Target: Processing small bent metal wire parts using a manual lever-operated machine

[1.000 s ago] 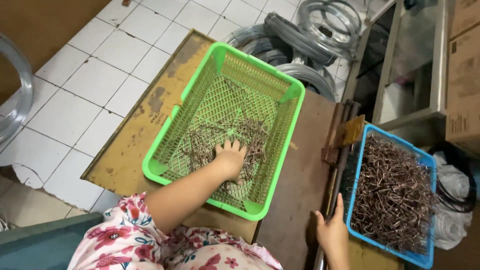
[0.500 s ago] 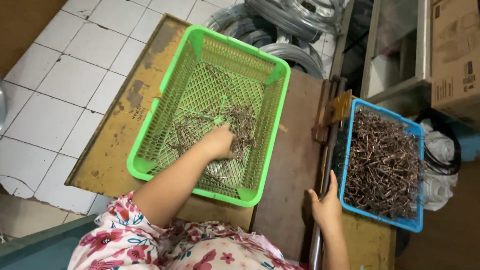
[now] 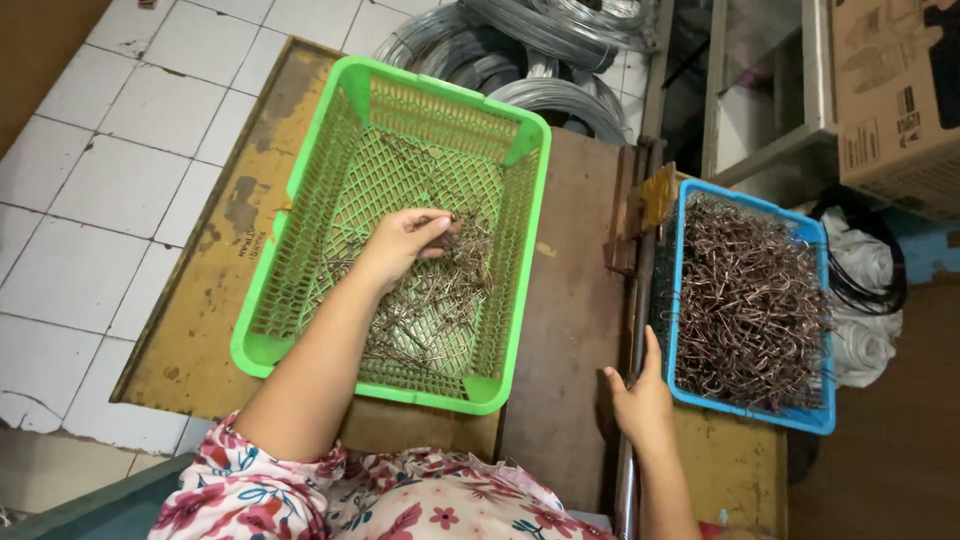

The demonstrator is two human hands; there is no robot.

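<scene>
Inside the green basket (image 3: pixel 300 240), left-hand fingers (image 3: pixel 432 228) pinch seemingly jumbled wire pieces (image 3: pixel 450 290), pointing every way.

Left hand (image 3: pixel 400 243) lifted from flat on the wire pieces (image 3: pixel 440 290) to a pinch, apparently gripping several. Right hand (image 3: pixel 640 400) slid up beside the blue basket (image 3: pixel 676 290).
</scene>
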